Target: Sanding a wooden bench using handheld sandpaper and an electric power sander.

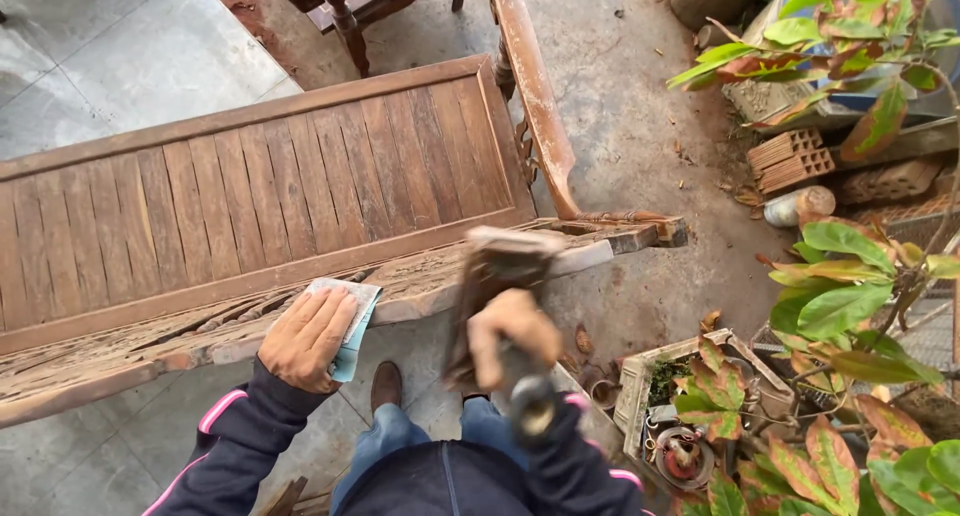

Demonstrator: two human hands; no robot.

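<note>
The left hand (308,338) lies flat, fingers together, pressing a pale blue sheet of sandpaper (352,328) against the carved top rail (200,338) of a worn wooden bench (270,191); the flat palm spreads pressure across the sheet. The right hand (512,338) is clamped around a motion-blurred hand tool (497,286), apparently a brush or block, held at the rail's right end near the armrest (535,96); the closed grip gives control. The bench seat lies on the far side of the rail; potted plants (850,296) stand to the right on the concrete floor (640,126).
</note>
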